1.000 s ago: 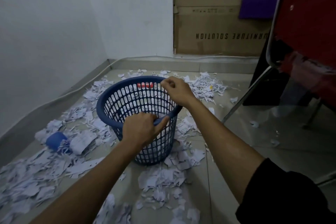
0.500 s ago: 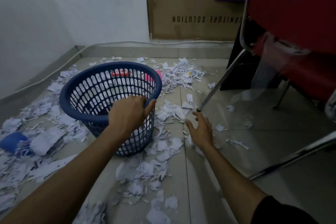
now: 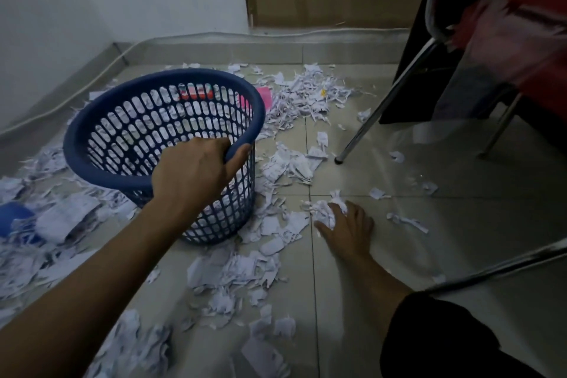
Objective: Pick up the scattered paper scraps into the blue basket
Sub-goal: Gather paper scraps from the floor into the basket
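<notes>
- Gathering has begun: the right hand, on the blue basket's rim a second ago, now lies on the tiled floor, its grip curling around a bunched clump of white paper scraps.
- The left hand keeps its grip clamped on the round blue perforated plastic basket, tilted toward the person.
- Judgement: first handful nearly ready.
- Chrome chair legs hem the right side; floor between stays open.

Left hand and forearm bare, no sleeve visible; right hand bare, black sleeve above the forearm.
</notes>
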`<state>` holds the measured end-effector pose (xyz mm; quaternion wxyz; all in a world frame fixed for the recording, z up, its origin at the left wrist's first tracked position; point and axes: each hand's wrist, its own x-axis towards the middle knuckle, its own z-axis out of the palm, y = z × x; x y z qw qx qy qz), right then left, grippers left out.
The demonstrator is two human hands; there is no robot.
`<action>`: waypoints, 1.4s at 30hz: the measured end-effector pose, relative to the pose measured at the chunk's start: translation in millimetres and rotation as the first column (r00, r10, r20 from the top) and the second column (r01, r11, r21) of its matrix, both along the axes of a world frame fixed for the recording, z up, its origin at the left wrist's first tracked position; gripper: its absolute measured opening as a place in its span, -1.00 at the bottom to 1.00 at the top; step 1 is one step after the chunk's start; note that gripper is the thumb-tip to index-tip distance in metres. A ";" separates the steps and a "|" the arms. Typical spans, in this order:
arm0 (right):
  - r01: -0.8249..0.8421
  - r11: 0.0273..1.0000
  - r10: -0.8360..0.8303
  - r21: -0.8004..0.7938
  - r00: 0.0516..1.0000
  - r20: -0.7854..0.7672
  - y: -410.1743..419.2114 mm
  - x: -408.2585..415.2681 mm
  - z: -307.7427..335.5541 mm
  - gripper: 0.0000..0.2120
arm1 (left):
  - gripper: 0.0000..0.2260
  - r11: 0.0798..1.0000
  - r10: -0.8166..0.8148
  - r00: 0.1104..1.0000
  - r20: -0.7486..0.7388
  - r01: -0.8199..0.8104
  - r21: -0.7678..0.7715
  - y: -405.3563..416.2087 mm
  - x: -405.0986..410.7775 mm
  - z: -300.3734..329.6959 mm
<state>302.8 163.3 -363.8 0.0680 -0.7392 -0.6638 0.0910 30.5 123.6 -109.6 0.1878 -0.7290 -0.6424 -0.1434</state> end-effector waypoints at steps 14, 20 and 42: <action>0.001 0.998 -0.040 -0.060 0.754 -0.656 4.1 -1.9 46.3 -0.57 | -0.52 0.999 0.036 0.999 -0.015 -0.037 -0.034 -4.6 3.6 8.6; -0.018 0.999 0.033 0.028 0.594 -0.804 23.7 -16.1 120.5 -0.47 | -0.51 0.997 0.028 0.999 0.027 -0.026 -0.076 -4.3 1.0 10.1; -0.356 0.901 0.414 0.250 0.526 -0.743 59.1 -152.2 315.3 -0.45 | -0.51 0.994 -0.017 1.000 0.012 0.019 -0.112 -12.6 -8.4 5.2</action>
